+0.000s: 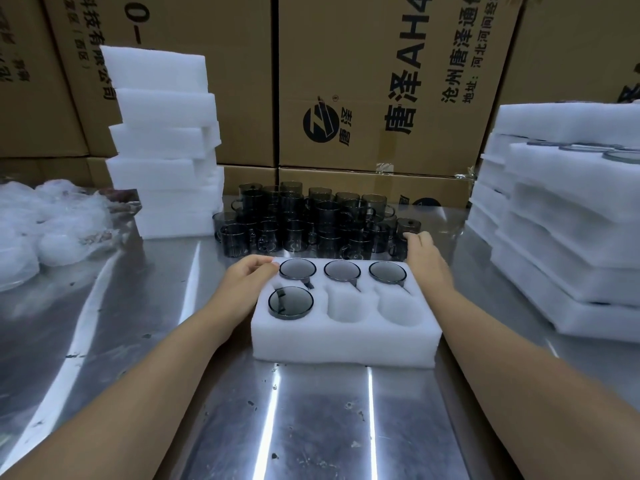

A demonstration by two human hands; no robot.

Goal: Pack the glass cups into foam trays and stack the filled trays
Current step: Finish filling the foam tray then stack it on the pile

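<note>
Foam tray (346, 344): white, six round pockets, lying flat. Four seated cups (291, 303) of smoked glass stand upright, filling the far row and the near-left pocket. Near-middle and near-right pockets are empty. Loose cups (311, 223) cluster just behind it, some stacked. Left stack of trays (162, 140): contents hidden. Right stack of trays (561, 216): cup rims show near the top.
</note>
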